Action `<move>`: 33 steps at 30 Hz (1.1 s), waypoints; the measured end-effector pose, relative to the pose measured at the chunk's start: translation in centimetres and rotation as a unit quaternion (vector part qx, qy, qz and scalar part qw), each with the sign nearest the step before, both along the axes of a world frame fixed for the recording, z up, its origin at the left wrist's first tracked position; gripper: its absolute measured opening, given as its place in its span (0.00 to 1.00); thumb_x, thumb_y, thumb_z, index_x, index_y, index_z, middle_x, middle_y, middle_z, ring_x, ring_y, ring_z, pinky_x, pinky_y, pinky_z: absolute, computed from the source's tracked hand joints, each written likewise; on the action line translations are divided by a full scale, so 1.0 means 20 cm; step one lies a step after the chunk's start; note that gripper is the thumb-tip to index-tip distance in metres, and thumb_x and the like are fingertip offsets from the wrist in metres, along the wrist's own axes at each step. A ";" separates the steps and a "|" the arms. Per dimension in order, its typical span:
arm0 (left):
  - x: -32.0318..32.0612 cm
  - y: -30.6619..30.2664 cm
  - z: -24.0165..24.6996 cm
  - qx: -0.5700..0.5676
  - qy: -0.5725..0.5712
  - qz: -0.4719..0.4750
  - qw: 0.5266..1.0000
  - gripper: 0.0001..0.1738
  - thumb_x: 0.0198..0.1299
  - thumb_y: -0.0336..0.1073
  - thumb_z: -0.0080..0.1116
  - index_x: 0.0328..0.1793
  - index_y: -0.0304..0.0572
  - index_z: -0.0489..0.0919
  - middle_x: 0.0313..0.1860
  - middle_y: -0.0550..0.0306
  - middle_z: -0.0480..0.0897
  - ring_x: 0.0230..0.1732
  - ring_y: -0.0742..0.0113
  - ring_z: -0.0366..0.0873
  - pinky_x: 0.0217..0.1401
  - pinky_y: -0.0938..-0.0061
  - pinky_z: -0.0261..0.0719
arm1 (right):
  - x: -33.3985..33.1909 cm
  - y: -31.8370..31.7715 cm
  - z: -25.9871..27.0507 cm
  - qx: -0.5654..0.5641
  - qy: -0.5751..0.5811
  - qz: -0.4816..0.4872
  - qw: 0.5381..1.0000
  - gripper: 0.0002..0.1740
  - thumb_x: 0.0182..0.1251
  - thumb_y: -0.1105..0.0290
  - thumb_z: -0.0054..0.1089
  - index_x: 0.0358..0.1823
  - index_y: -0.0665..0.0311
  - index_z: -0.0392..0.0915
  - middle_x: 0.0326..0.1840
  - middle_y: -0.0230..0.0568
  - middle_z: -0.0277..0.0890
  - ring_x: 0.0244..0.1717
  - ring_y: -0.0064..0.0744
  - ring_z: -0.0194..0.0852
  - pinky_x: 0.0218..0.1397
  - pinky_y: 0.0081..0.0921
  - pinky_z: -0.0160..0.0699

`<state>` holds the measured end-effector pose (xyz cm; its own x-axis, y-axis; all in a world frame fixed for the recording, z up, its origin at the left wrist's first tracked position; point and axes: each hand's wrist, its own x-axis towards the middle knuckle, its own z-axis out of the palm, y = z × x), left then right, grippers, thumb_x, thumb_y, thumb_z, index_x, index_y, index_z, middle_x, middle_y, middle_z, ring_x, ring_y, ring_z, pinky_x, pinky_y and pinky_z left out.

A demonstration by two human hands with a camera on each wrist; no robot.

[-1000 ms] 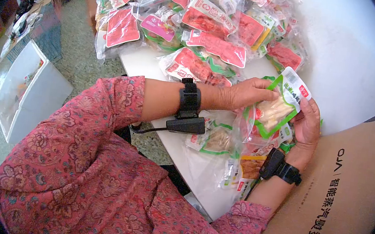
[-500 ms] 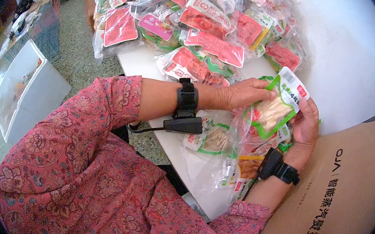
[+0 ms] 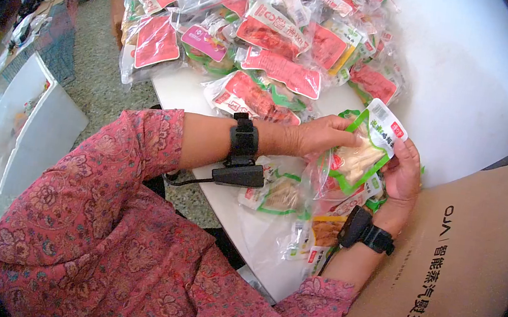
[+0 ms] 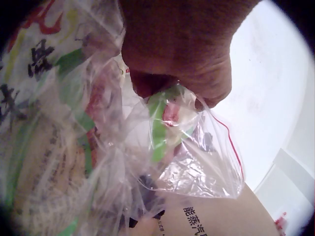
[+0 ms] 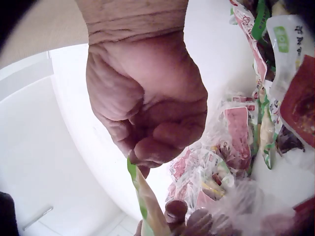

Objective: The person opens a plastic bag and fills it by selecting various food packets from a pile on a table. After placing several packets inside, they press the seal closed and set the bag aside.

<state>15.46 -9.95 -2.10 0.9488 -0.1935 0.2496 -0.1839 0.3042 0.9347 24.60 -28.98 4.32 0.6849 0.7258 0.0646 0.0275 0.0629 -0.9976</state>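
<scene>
A green-edged pouch (image 3: pixel 357 160) with pale food inside is held tilted above the table's right part. My left hand (image 3: pixel 319 136) pinches its left edge, thumb on top. At the opposite edge, by the white label, my right hand (image 3: pixel 402 174) grips it with bent fingers. In the left wrist view, clear plastic with a red line (image 4: pixel 229 140) hangs below my left hand (image 4: pixel 177 54). The right wrist view shows the pouch (image 5: pixel 147 204) edge-on below my right hand (image 5: pixel 147 98). Beneath the hands lie a pouch of pale food (image 3: pixel 281 193) and a brown-food pouch (image 3: pixel 326 230).
A large heap of red and green packets (image 3: pixel 274 32) covers the table's far side. The white table edge (image 3: pixel 214 201) runs diagonally beside my body. A cardboard box (image 3: pixel 443 255) stands at the right, and a white foam container (image 3: pixel 40 134) is on the floor at left.
In the head view, the table, packets and both hands have shifted slightly left and mostly downward. Both hands still hold the green-edged pouch.
</scene>
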 end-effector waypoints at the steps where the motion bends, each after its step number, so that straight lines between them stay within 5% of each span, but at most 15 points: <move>1: 0.03 -0.01 -0.03 0.005 0.017 -0.026 1.000 0.21 0.56 0.47 0.50 0.50 0.41 0.72 0.34 0.67 0.76 0.32 0.80 0.70 0.27 0.84 0.68 | 0.00 0.00 0.00 0.000 -0.002 0.000 1.000 0.16 0.60 0.66 0.51 0.47 0.67 0.69 0.38 0.37 0.75 0.35 0.22 0.74 0.34 0.16 0.75; 6: 0.07 -0.02 -0.08 0.076 0.018 -0.062 0.995 0.22 0.55 0.49 0.52 0.50 0.42 0.72 0.31 0.68 0.75 0.30 0.80 0.70 0.26 0.84 0.67 | 0.01 0.00 -0.02 0.071 -0.019 -0.069 0.995 0.17 0.63 0.68 0.48 0.50 0.68 0.66 0.46 0.40 0.72 0.44 0.28 0.73 0.47 0.25 0.73; 12: 0.03 -0.03 -0.05 0.064 0.030 -0.192 0.979 0.30 0.54 0.59 0.50 0.51 0.41 0.71 0.29 0.66 0.74 0.32 0.78 0.71 0.31 0.82 0.69 | 0.05 -0.02 -0.07 0.140 -0.060 -0.123 0.981 0.12 0.62 0.68 0.49 0.47 0.63 0.69 0.44 0.38 0.72 0.45 0.31 0.70 0.49 0.31 0.71; 14: 0.02 -0.06 -0.04 -0.232 0.082 -0.329 0.912 0.33 0.52 0.63 0.49 0.49 0.40 0.70 0.31 0.64 0.73 0.29 0.76 0.67 0.31 0.80 0.68 | 0.06 -0.03 -0.05 0.145 -0.101 -0.073 0.982 0.12 0.63 0.65 0.48 0.43 0.63 0.69 0.40 0.39 0.71 0.39 0.28 0.69 0.39 0.24 0.70; 15: 0.05 -0.06 -0.07 -0.231 0.079 -0.332 0.911 0.33 0.52 0.63 0.49 0.49 0.40 0.70 0.31 0.64 0.73 0.29 0.76 0.67 0.31 0.80 0.68 | 0.05 -0.03 -0.04 0.148 -0.139 -0.020 0.979 0.12 0.63 0.62 0.48 0.40 0.63 0.69 0.36 0.41 0.71 0.32 0.26 0.69 0.29 0.16 0.69; 17: 0.14 -0.04 -0.16 -0.239 0.120 -0.453 0.851 0.33 0.54 0.60 0.49 0.53 0.39 0.68 0.37 0.62 0.74 0.35 0.74 0.70 0.37 0.77 0.71 | 0.02 0.00 -0.03 0.154 -0.122 -0.042 0.980 0.12 0.62 0.61 0.49 0.36 0.62 0.67 0.36 0.43 0.68 0.35 0.29 0.67 0.36 0.18 0.70; 20: 0.08 -0.06 -0.12 -0.182 0.122 -0.323 0.921 0.30 0.57 0.49 0.52 0.58 0.35 0.64 0.47 0.58 0.74 0.45 0.68 0.74 0.51 0.72 0.71 | 0.00 0.04 -0.06 0.248 -0.137 0.098 0.954 0.12 0.57 0.61 0.54 0.31 0.61 0.66 0.37 0.42 0.66 0.48 0.36 0.63 0.44 0.27 0.70; 23: 0.10 -0.07 -0.13 -0.186 0.110 -0.286 0.934 0.22 0.56 0.37 0.55 0.56 0.39 0.67 0.47 0.60 0.75 0.50 0.71 0.71 0.54 0.72 0.69 | -0.03 0.06 -0.05 0.246 -0.089 0.037 0.964 0.12 0.54 0.66 0.58 0.28 0.57 0.62 0.33 0.36 0.63 0.47 0.33 0.63 0.51 0.32 0.66; 24: 0.09 -0.07 -0.12 -0.187 0.111 -0.287 0.933 0.22 0.56 0.37 0.55 0.56 0.39 0.67 0.47 0.60 0.75 0.50 0.71 0.71 0.54 0.72 0.69 | -0.02 0.05 -0.05 0.214 -0.101 0.042 0.971 0.12 0.54 0.62 0.56 0.31 0.60 0.66 0.41 0.44 0.67 0.52 0.39 0.62 0.55 0.36 0.66; 29: 0.10 -0.08 -0.10 -0.261 -0.006 -0.156 0.953 0.29 0.56 0.33 0.54 0.63 0.41 0.59 0.58 0.58 0.68 0.58 0.70 0.65 0.62 0.71 0.62 | 0.03 0.05 -0.07 0.193 -0.217 0.004 0.957 0.20 0.58 0.57 0.51 0.44 0.64 0.69 0.46 0.47 0.70 0.49 0.40 0.67 0.53 0.36 0.67; 31: 0.12 -0.08 -0.10 -0.280 -0.015 -0.143 0.949 0.28 0.56 0.32 0.53 0.63 0.41 0.60 0.58 0.58 0.68 0.58 0.69 0.65 0.62 0.71 0.61 | 0.07 0.00 -0.03 0.219 0.146 -0.116 0.958 0.30 0.62 0.49 0.42 0.55 0.67 0.64 0.52 0.45 0.68 0.50 0.43 0.68 0.54 0.39 0.67; 33: 0.13 -0.08 -0.11 -0.298 -0.024 -0.129 0.946 0.27 0.56 0.31 0.53 0.62 0.41 0.60 0.57 0.58 0.68 0.58 0.69 0.65 0.63 0.71 0.61 | 0.01 0.01 0.00 0.224 0.136 -0.101 0.960 0.28 0.63 0.50 0.42 0.54 0.67 0.65 0.52 0.45 0.68 0.49 0.41 0.68 0.51 0.38 0.69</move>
<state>18.10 -11.47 -4.34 0.8743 -0.2282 0.4284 -0.0697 0.8144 0.5761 24.86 -28.71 4.28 0.8448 0.5169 0.1386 -0.1723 0.5079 -0.8440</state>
